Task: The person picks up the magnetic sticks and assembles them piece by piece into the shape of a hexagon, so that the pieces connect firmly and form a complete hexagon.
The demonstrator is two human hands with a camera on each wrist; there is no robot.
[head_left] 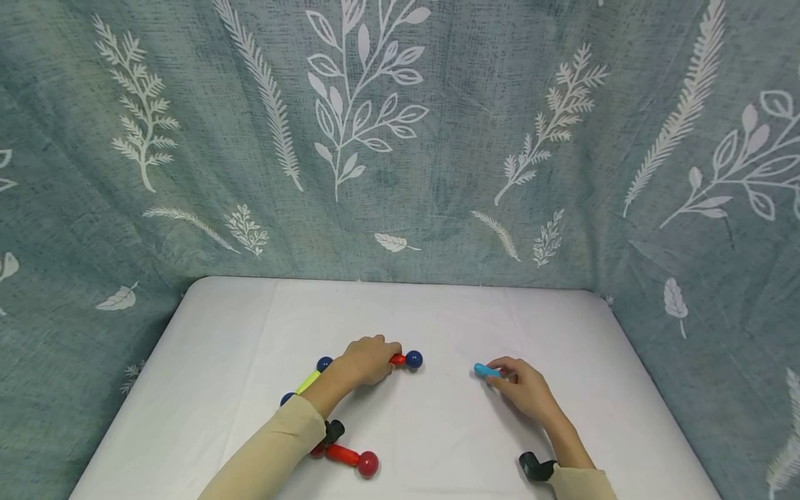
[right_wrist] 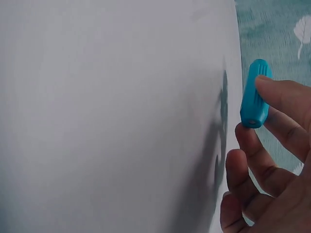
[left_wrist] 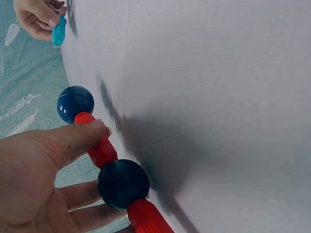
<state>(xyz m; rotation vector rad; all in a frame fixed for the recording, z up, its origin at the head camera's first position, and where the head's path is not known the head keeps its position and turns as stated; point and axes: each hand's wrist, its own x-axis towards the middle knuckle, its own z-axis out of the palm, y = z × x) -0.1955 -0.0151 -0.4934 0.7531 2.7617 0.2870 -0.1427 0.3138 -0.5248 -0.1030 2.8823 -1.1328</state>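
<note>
Between thumb and fingers my left hand [head_left: 369, 362] pinches a red ridged rod [left_wrist: 101, 151]. A dark blue ball [left_wrist: 75, 105] caps its far end, and a second dark blue ball [left_wrist: 123, 184] joins it to another red rod [left_wrist: 148, 218], partly out of frame. Over on the right, my right hand [head_left: 525, 390] holds a light blue rod [right_wrist: 255, 97] by thumb and fingertips. Nothing is attached to the end of that rod facing the right wrist camera. A wide gap separates the two hands in the head view.
Left of my left forearm, a yellow-green rod [head_left: 308, 382] lies between blue balls [head_left: 323, 363]. Nearer the front are a red rod [head_left: 342, 455] and a red ball [head_left: 367, 464], partly behind the sleeve. The white table [head_left: 437, 312] ends at a patterned teal curtain [head_left: 450, 173].
</note>
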